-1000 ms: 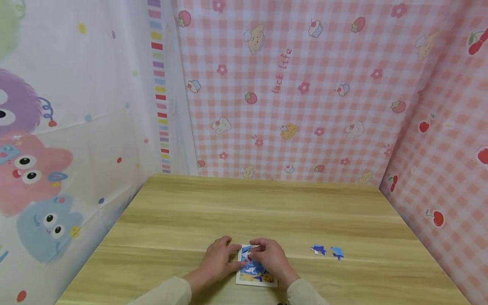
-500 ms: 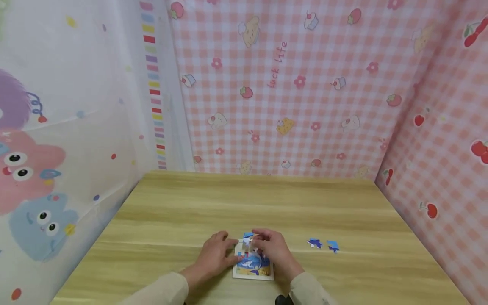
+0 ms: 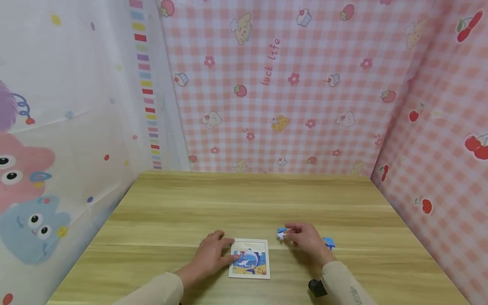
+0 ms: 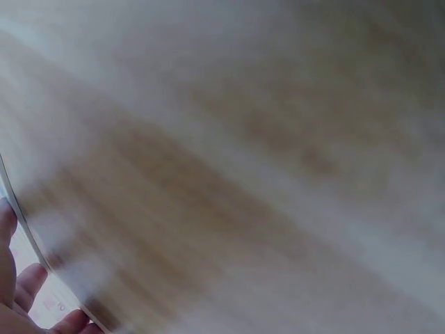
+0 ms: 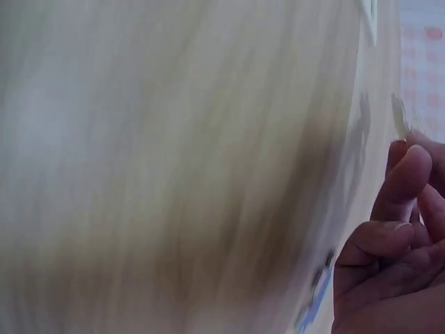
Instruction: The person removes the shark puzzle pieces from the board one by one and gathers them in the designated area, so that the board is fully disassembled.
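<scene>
My right hand (image 3: 306, 242) pinches a blue and white jigsaw piece (image 3: 281, 233) between thumb and fingertips, to the right of the puzzle frame. In the right wrist view the held piece (image 5: 399, 117) shows edge-on at the fingertips. The white-rimmed puzzle frame (image 3: 268, 258) lies flat on the table; a sea picture of joined pieces (image 3: 251, 263) fills its lower part, and its upper strip shows bare backing. My left hand (image 3: 210, 255) rests at the frame's left side, fingers relaxed, thumb over the picture's edge. Another blue jigsaw piece (image 3: 329, 242) lies just beyond the right hand.
The wood-grain table (image 3: 183, 199) stands against a pink checked cloth (image 3: 228, 106) behind and a white printed cloth (image 3: 95, 106) at the left. A dark device (image 3: 317, 288) sits by the right sleeve (image 3: 345, 281).
My right hand lifts the piece off the frame's top and carries it right, over the spot where a loose piece lay. The left hand stays at the frame. The head view shifts slightly.
</scene>
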`<state>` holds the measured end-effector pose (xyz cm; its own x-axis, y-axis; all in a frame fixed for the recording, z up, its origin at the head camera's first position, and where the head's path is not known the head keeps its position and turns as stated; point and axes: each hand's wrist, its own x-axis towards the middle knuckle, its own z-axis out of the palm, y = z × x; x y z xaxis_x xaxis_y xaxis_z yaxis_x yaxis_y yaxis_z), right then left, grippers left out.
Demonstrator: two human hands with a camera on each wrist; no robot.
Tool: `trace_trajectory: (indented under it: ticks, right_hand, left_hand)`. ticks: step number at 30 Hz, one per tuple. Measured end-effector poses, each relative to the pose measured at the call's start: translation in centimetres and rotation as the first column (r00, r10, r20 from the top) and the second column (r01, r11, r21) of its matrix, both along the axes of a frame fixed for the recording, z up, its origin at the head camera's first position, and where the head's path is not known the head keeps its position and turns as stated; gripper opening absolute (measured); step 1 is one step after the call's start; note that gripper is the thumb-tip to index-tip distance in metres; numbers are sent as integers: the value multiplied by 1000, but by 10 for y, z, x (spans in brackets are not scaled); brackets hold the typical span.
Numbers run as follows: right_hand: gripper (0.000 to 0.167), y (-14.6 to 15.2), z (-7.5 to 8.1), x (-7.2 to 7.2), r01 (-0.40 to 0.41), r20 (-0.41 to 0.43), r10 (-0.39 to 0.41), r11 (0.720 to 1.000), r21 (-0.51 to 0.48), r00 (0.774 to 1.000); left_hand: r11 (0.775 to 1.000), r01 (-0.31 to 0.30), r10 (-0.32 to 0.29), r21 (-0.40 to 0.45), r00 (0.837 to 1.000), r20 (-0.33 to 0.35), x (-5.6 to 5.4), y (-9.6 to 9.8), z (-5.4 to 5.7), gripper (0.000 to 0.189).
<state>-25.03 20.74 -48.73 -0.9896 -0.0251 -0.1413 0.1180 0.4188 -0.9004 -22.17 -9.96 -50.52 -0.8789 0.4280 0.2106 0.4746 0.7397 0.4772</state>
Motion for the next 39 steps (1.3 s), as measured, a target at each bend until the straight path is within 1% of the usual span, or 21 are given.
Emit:
trace_trajectory:
  ticks: [2, 5, 8, 14, 18, 21, 23, 25, 29, 31, 33, 37, 39]
  right_hand:
    - [29, 6, 2, 0, -5, 10, 5, 1000, 13, 1000]
    - [28, 10, 5, 0, -30, 2, 30, 999, 40, 1000]
    - [26, 10, 6, -1, -60, -5, 61, 994, 94, 998]
    - [27, 10, 6, -3, -109, -29, 120, 964, 244, 992]
    - [26, 13, 6, 0, -118, -73, 148, 941, 316, 986]
    - [29, 16, 5, 2, -113, -87, 151, 934, 339, 985]
    - [33, 16, 5, 4, -98, -70, 127, 941, 323, 989]
    - [36, 13, 5, 5, -84, -64, 107, 953, 290, 992]
    - [32, -1, 9, 7, -69, -55, 81, 979, 193, 995]
    - [29, -12, 10, 10, -85, -54, 93, 985, 148, 994]
    - [26, -22, 9, 14, -117, -38, 121, 987, 107, 992]
    - [26, -35, 6, 22, -178, 5, 178, 983, 48, 984]
    - [26, -39, 4, 26, -202, 13, 202, 979, 25, 979]
  left_hand:
    - [1000, 0, 0, -1, 1000, -3, 0, 0, 1, 52]
    - [1000, -1, 1, -1, 1000, -2, 0, -1, 2, 51]
    - [1000, -4, 4, 7, 1000, 12, 1, -2, 6, 52]
    - [1000, -11, 10, 5, 1000, 28, 1, -2, 11, 53]
    - [1000, -10, 10, 4, 999, 34, 1, -1, 9, 53]
    - [1000, -11, 11, 2, 999, 41, 3, 0, 7, 54]
    - [1000, -14, 14, -3, 999, 46, 4, 0, 7, 54]
    - [1000, -19, 20, -12, 999, 33, 3, 1, 5, 53]
    - [999, -33, 34, -34, 999, 23, -1, 3, 5, 53]
    - [998, -38, 39, -41, 999, 32, -2, 4, 4, 53]
    - [998, -44, 46, -42, 998, 46, 0, 5, 4, 53]
    - [998, -62, 62, -6, 996, 58, 4, 8, 5, 51]
    - [998, -55, 54, 22, 997, 47, 8, 10, 7, 50]
